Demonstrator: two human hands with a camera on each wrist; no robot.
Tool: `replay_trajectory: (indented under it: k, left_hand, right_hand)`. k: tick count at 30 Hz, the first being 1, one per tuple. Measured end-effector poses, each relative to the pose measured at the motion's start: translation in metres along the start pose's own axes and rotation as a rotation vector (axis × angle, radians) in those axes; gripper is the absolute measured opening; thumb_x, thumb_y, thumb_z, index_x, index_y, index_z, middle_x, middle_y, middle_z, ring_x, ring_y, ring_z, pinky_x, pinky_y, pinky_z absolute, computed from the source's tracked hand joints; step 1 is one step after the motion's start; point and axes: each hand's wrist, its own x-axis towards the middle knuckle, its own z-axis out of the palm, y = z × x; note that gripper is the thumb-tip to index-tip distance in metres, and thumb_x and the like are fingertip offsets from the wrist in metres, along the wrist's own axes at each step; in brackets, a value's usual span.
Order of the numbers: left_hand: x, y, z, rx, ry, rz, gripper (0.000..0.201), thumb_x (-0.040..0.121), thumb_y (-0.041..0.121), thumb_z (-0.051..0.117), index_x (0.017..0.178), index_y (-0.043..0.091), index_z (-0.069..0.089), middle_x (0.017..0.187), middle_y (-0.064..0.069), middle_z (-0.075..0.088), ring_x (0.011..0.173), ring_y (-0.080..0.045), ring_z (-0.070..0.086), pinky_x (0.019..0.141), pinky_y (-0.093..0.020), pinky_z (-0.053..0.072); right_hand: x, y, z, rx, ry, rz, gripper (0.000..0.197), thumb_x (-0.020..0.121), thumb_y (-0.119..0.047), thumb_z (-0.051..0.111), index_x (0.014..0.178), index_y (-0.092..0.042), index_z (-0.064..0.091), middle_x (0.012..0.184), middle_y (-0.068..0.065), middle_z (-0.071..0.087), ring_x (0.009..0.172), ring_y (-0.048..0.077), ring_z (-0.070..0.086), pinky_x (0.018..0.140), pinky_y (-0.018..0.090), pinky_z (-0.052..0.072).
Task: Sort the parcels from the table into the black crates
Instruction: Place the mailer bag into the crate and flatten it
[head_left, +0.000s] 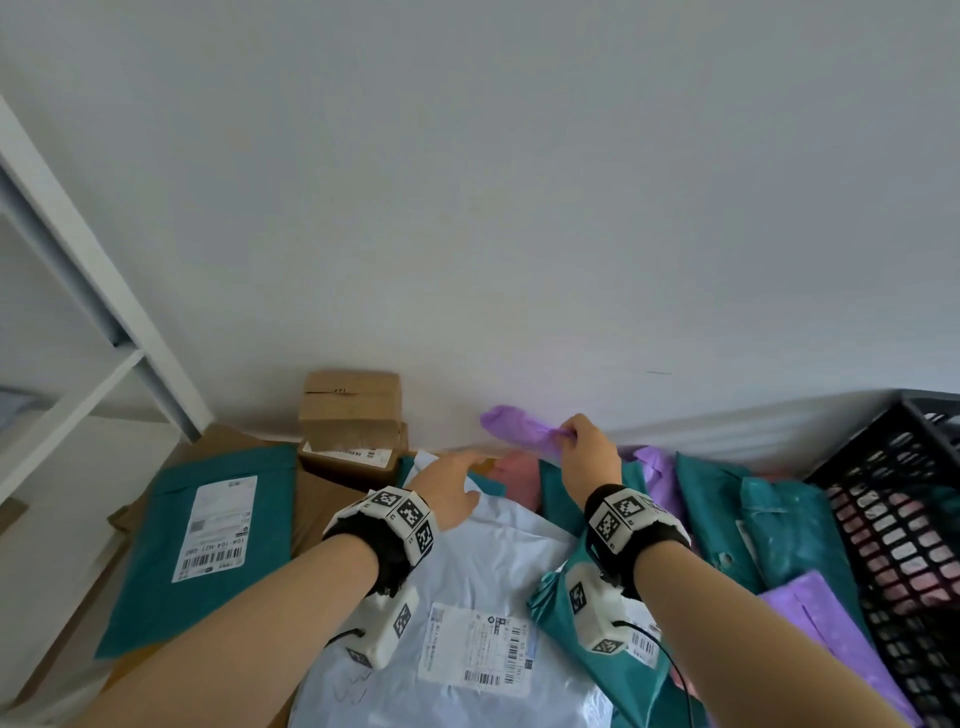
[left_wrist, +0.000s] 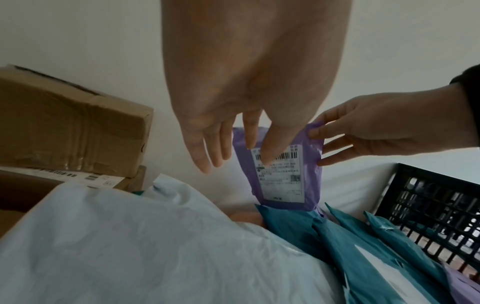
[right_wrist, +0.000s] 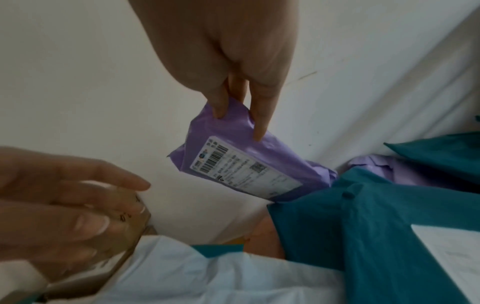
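Observation:
A small purple parcel with a white label hangs upright near the back wall, above the heap. My right hand pinches its top edge between thumb and fingers. Its lower end touches a teal parcel. My left hand is open with straight fingers, left of the purple parcel and apart from it, over a large pale blue parcel. The black crate stands at the right edge with parcels inside.
Stacked cardboard boxes stand against the wall at the back left. A teal parcel with a label lies to the left. More teal and purple parcels are heaped beside the crate. A white shelf frame rises on the left.

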Motion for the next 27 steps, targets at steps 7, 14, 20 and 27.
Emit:
replay_trajectory:
  k: [7, 14, 20, 27]
  left_hand:
    - [-0.005, 0.021, -0.004, -0.026, 0.069, 0.009, 0.046, 0.09, 0.013, 0.056, 0.134, 0.019, 0.042, 0.132, 0.0, 0.051, 0.118, -0.02, 0.053, 0.099, -0.028, 0.043]
    - [-0.009, 0.044, -0.004, -0.286, 0.177, -0.134, 0.091, 0.08, 0.024, 0.074, 0.147, 0.012, 0.014, 0.143, -0.014, 0.039, 0.13, -0.026, 0.042, 0.103, -0.034, 0.037]
    - [-0.016, 0.06, -0.012, -0.445, 0.152, -0.105, 0.077, 0.076, 0.019, 0.078, 0.139, 0.014, 0.034, 0.135, -0.013, 0.045, 0.125, -0.027, 0.046, 0.104, -0.041, 0.041]
    - [-0.032, 0.084, -0.015, -0.508, 0.248, -0.041, 0.037, 0.078, 0.009, 0.075, 0.105, 0.005, 0.049, 0.102, -0.009, 0.067, 0.081, -0.011, 0.065, 0.063, -0.016, 0.055]
  right_hand:
    - [-0.004, -0.004, -0.039, 0.206, 0.047, -0.031, 0.012, 0.095, -0.006, 0.046, 0.097, -0.007, 0.058, 0.091, 0.007, 0.062, 0.083, 0.025, 0.054, 0.072, 0.031, 0.042]
    - [-0.019, -0.009, -0.068, 0.495, -0.084, -0.048, 0.019, 0.095, -0.004, 0.051, 0.08, -0.016, 0.053, 0.087, 0.011, 0.063, 0.089, 0.033, 0.064, 0.076, 0.051, 0.057]
    - [-0.034, -0.019, -0.099, 0.72, -0.116, -0.066, 0.011, 0.096, 0.001, 0.047, 0.087, -0.003, 0.051, 0.089, 0.017, 0.06, 0.082, 0.027, 0.063, 0.06, 0.031, 0.06]
    - [-0.045, -0.02, -0.129, 0.823, -0.131, -0.083, 0.006, 0.096, -0.002, 0.049, 0.094, 0.001, 0.054, 0.088, 0.019, 0.061, 0.082, 0.027, 0.063, 0.062, 0.033, 0.061]
